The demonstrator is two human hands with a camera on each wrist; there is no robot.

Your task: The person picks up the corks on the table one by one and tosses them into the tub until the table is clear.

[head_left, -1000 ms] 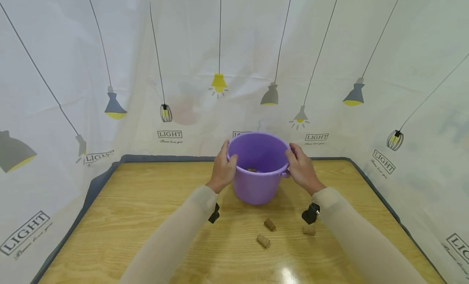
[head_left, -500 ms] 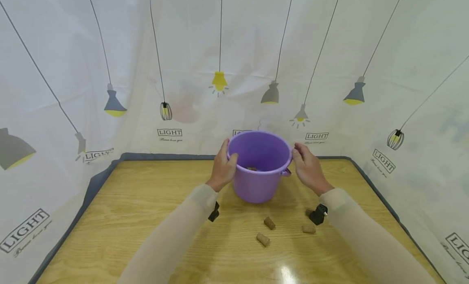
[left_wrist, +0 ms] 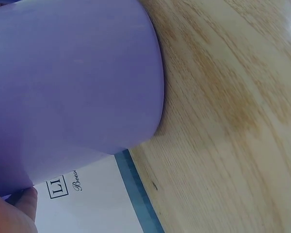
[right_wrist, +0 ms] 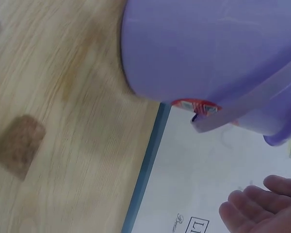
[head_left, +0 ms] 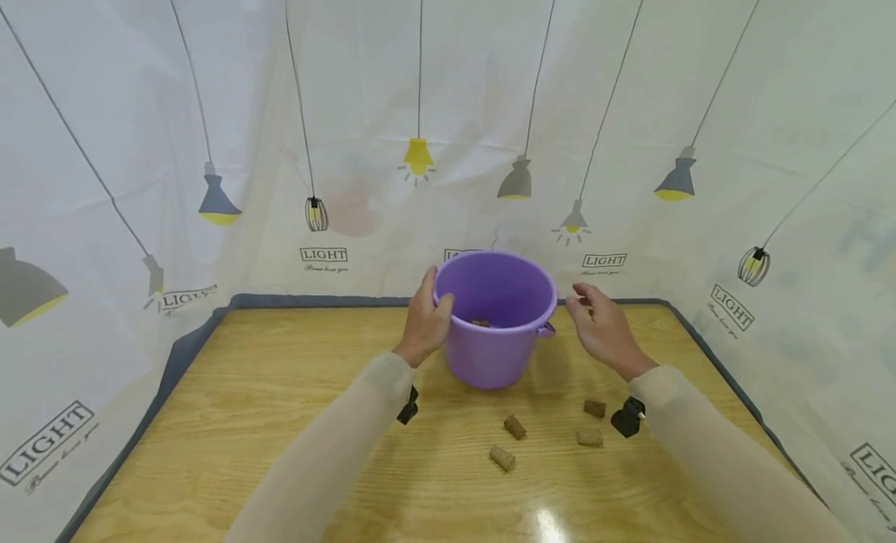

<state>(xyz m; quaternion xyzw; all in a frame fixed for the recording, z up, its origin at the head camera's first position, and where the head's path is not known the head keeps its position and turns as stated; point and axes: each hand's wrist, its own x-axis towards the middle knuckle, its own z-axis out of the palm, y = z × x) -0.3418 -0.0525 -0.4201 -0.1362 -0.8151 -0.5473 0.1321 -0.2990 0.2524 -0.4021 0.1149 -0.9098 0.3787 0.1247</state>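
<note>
A purple bucket [head_left: 490,356] stands upright on the wooden table, its handle hanging down along the right side. My left hand [head_left: 423,321] grips the left rim, thumb over the near side of the edge; in the left wrist view only part of this hand [left_wrist: 17,213] shows beside the bucket wall [left_wrist: 77,87]. Just right of the bucket, my right hand [head_left: 605,329] is held apart from it with fingers loosely bent and nothing in them. At the bottom of the bucket a small brown piece, apparently a cork [head_left: 480,323], is partly visible.
Several corks lie on the table in front of the bucket: a dark one [head_left: 514,427], a light one [head_left: 502,457], another light one [head_left: 589,436] and a brown one [head_left: 595,408]. A white cloth printed with lamps [head_left: 378,216] surrounds the table [head_left: 280,418] behind and on both sides.
My right hand has let go of the bucket's right rim and moved right, uncovering the brown cork near the wrist. My left hand and the bucket have stayed in place.
</note>
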